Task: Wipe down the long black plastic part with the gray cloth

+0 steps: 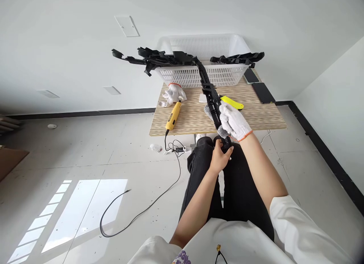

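Black plastic part [212, 99]: a long ribbed strip that runs from my lap up over the table [267, 118] to the rim of the white basket [199, 76], where it joins a wider tangle of black pieces
My left hand [219, 158]: bare, closed around the near end of the part, low over my knees, forearm coming up from below
My right hand [234, 122]: in a white knit glove with an orange cuff, wrapped over the strip just above my left, elbow bent out to the side
Yellow rotary tool [173, 116]: lying on the table left of the strip, its cord trailing to the floor, well apart from both hands
Spare glove [173, 94]: crumpled just beyond that tool, near the basket
Yellow cutter [232, 102]: on the table just past my gloved hand, not held
Progress: I judge the work is mid-way at best; I only grip the part, both tools lie untouched, and more black pieces wait across the basket
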`<state>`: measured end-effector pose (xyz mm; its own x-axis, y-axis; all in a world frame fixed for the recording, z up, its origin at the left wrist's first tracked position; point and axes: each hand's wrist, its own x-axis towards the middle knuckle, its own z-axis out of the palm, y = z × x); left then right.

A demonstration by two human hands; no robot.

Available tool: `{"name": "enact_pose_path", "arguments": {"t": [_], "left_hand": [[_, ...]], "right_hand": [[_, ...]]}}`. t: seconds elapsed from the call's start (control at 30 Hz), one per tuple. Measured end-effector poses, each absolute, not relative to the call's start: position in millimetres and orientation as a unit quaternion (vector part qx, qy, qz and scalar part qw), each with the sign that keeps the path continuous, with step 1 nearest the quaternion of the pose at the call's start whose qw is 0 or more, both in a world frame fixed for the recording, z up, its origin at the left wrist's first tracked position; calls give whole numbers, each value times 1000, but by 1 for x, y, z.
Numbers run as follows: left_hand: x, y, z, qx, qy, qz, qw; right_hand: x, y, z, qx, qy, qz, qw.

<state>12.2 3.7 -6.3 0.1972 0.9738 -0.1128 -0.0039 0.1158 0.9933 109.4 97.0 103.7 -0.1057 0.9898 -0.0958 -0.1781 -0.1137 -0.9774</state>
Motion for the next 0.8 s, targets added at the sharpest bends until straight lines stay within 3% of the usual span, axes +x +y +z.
{"name": "enact_pose_path", "arguments": {"t": [0.1, 0.23, 0.53, 0.67, 0.8], "left_hand": [[12, 3, -6, 519, 475, 422, 572], [11, 3, -1, 515, 475, 415, 580], [9, 0, 0, 492, 479, 392, 612], [9, 1, -7, 515, 474, 407, 587], [10, 2, -10, 517, 478, 400, 586]], "right_hand": [[116, 86, 115, -407, -425, 637, 498], [123, 55, 116, -459, -461, 547, 527], [137, -25, 78, -592, -376, 522, 486], [133, -38, 68, -624, -377, 520, 445], [128, -37, 56, -622, -389, 499, 461]]}}
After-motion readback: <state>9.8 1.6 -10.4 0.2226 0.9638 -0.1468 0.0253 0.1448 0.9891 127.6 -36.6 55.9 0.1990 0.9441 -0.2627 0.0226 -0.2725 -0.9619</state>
